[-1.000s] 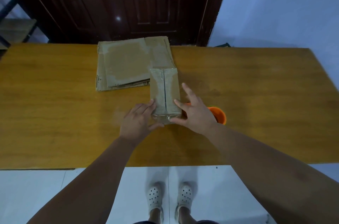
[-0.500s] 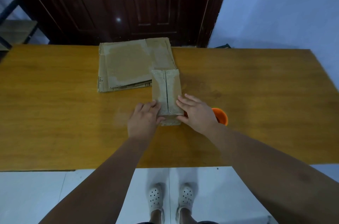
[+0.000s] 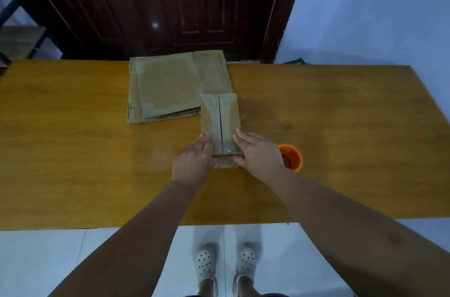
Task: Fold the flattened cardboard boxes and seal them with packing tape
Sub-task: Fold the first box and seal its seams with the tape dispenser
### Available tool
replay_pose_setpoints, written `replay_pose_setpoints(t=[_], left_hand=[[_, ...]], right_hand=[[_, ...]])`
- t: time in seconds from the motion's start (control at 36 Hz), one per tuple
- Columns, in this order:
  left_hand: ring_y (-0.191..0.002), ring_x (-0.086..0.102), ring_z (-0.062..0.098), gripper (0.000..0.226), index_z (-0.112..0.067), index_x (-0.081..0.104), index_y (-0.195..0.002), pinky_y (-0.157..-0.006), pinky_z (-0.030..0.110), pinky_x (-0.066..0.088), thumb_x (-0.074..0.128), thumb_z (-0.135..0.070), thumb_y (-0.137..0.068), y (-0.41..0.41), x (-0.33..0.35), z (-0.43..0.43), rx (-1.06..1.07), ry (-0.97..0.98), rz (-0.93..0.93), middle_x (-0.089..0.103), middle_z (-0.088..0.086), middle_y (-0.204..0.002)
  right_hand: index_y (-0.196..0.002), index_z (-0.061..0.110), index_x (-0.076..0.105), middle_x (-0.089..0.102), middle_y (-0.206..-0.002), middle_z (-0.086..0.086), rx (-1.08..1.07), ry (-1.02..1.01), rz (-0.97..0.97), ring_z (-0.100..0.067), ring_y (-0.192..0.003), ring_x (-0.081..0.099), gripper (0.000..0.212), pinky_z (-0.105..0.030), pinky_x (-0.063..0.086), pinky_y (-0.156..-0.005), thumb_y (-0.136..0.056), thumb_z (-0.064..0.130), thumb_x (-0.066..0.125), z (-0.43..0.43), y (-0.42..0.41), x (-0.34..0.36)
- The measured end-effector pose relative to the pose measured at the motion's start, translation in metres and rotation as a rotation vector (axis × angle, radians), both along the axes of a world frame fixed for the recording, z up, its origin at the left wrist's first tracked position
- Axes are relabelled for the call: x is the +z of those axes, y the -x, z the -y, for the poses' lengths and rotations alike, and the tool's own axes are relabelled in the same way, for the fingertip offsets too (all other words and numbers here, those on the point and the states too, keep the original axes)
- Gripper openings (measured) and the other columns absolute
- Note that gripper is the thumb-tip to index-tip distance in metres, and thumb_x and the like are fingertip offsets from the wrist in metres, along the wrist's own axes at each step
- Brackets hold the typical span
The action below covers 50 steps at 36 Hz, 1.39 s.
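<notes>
The right hand [image 3: 259,155] has drawn its spread fingers in, so it and the left hand [image 3: 193,160] now press flat, grip wide, on the near end of the taped box [image 3: 220,121] on the tabletop [image 3: 341,126], likely smoothing the seal.

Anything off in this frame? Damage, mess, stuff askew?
Nothing spilled or broken. The flattened cardboard stack looks worn: pale scuffed patches on its top sheet, and the layers at its near edge fan out unevenly. The taped box looks square.
</notes>
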<state>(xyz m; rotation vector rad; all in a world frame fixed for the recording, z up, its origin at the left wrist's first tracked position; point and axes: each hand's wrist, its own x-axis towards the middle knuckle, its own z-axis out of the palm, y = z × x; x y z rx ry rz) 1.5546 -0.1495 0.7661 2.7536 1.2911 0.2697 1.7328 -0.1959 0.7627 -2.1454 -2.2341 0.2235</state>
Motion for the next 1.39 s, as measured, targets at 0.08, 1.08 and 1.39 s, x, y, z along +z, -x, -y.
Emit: replay_pose_setpoints(t=[0.08,1.08,1.39], left_hand=[[-0.083,0.072,0.027,0.068,0.0,0.072,-0.097,-0.05,0.033,0.056,0.098,-0.02,-0.037,-0.001,-0.002,0.001,-0.013,-0.061,-0.014,0.072,0.015,-0.1],[-0.118,0.049,0.015,0.042,-0.027,0.06,-0.125,-0.1,0.032,0.041,0.042,-0.051,-0.095,-0.002,0.033,0.014,0.529,0.803,1.029,0.055,-0.011,-0.125],[-0.139,0.027,0.014,0.08,-0.057,0.009,-0.143,-0.112,0.051,0.01,0.033,-0.086,-0.073,-0.007,0.071,0.003,0.225,0.496,0.453,0.028,-0.014,-0.151]], right_hand=[[-0.143,0.01,0.042,0.034,-0.154,-0.002,-0.013,0.002,-0.028,-0.024,-0.134,0.042,0.062,-0.038,0.037,-0.105,-0.092,0.041,0.058,0.002,0.002,-0.001],[-0.135,0.025,0.052,0.054,-0.136,0.003,-0.744,0.145,-1.508,-0.018,-0.119,0.053,0.036,-0.044,0.043,-0.103,-0.099,0.026,0.052,0.005,0.016,0.051],[-0.15,0.045,0.006,0.035,-0.15,0.004,-0.726,0.087,-1.528,-0.026,-0.136,0.035,0.107,-0.053,0.035,-0.108,-0.071,0.046,0.078,0.007,0.016,0.078]])
